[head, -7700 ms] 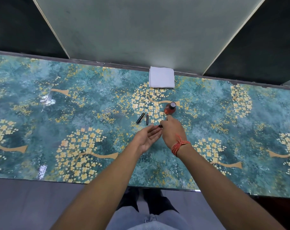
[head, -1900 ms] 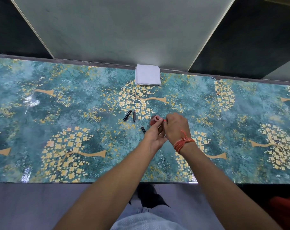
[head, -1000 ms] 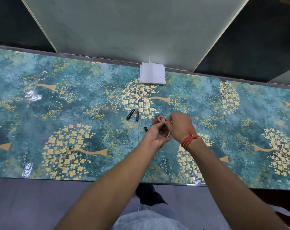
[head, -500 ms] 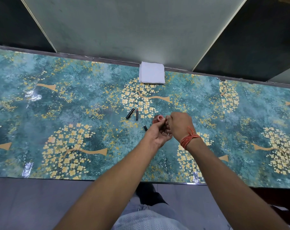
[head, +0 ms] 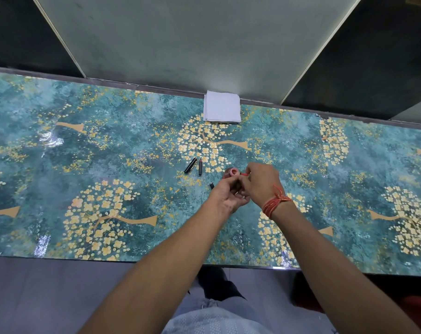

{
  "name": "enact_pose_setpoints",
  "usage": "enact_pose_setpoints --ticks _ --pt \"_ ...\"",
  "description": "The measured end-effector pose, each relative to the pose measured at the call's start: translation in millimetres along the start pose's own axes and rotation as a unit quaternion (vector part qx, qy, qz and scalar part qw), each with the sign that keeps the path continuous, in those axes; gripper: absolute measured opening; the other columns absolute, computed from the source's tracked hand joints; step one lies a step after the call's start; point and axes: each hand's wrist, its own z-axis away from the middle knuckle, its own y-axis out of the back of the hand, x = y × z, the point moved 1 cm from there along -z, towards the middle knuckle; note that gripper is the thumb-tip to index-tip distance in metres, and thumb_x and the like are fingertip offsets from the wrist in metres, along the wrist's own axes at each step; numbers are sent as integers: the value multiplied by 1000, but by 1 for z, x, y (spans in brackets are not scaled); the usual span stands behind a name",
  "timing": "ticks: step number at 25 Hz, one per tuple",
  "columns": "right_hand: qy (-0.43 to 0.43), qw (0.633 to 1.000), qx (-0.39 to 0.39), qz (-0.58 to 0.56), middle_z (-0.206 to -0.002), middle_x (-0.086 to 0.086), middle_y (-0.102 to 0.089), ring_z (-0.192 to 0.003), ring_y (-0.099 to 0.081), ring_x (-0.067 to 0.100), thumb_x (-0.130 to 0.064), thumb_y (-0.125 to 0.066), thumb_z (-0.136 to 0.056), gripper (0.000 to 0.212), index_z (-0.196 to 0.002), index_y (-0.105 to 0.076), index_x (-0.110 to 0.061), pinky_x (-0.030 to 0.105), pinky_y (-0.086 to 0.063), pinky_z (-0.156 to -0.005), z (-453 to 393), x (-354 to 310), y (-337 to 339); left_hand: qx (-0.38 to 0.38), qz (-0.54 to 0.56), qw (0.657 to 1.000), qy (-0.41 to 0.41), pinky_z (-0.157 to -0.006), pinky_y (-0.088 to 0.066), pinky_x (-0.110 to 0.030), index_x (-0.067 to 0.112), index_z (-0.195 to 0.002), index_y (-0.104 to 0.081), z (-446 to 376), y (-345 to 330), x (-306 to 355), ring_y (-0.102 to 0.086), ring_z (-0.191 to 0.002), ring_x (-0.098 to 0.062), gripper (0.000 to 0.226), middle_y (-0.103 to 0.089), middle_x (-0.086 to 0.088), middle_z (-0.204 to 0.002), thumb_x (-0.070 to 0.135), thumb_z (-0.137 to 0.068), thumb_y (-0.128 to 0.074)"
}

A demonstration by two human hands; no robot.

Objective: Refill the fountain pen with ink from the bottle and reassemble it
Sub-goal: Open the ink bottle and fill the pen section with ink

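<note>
My left hand (head: pixel 225 196) grips the small ink bottle (head: pixel 232 171) just above the table, and its round pinkish mouth is uncovered. My right hand (head: pixel 261 180) presses against the left one and pinches a thin red pen piece (head: pixel 244 174) right beside the bottle's mouth; fingers hide most of it. Three loose parts lie on the table left of the hands: a black pen cap (head: pixel 190 165), a dark pen part with a red tip (head: pixel 200 167), and a small black piece (head: pixel 211 185).
A folded white tissue (head: pixel 221 109) lies at the table's far edge against the wall panel. The glossy teal table (head: pixel 108 145) with a yellow flower pattern stretches wide to both sides. Its near edge is just in front of my legs.
The ink bottle has left the table and sits uncapped in my left hand. Over the last second both hands stay together, and the red piece shows beside the bottle's mouth.
</note>
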Motion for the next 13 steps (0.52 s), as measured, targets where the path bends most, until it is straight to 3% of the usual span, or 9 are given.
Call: enact_pose_setpoints --ticks 3,6,10,13 --pt "2 1000 -5 9 -85 16 -70 -85 -64 34 -18 -49 -96 25 -85 -66 -2 34 -49 -71 -2 -1 0 -6 13 1000 0 -92 -34 -34 3 -81 -63 -2 1 -1 -52 -71 -17 13 -63 -6 -62 9 -91 -59" --pt "0 1000 -9 17 -86 16 -69 -85 -64 35 -22 -48 -97 29 -85 -66 -3 34 -45 -68 -2 0 -1 -5 14 1000 -3 -96 -36 -33 3 -82 -63 -1 2 0 -51 -71 -17 13 -62 -7 -67 10 -91 -58" --pt "38 999 -6 13 -88 14 -68 -86 -62 32 -15 -51 -94 19 -87 -66 -4 34 -47 -72 1 0 1 -6 13 1000 -1 -74 -39 -30 3 -80 -61 -2 3 1 -50 -66 -15 15 -63 -6 -54 10 -93 -56" --pt "25 999 -7 29 -86 17 -68 -85 -63 34 -20 -43 -99 30 -80 -61 -6 37 -47 -74 1 -2 -1 -2 11 1000 -8 -85 -40 -32 3 -77 -61 -2 3 4 -50 -67 -16 18 -62 -6 -51 10 -93 -57"
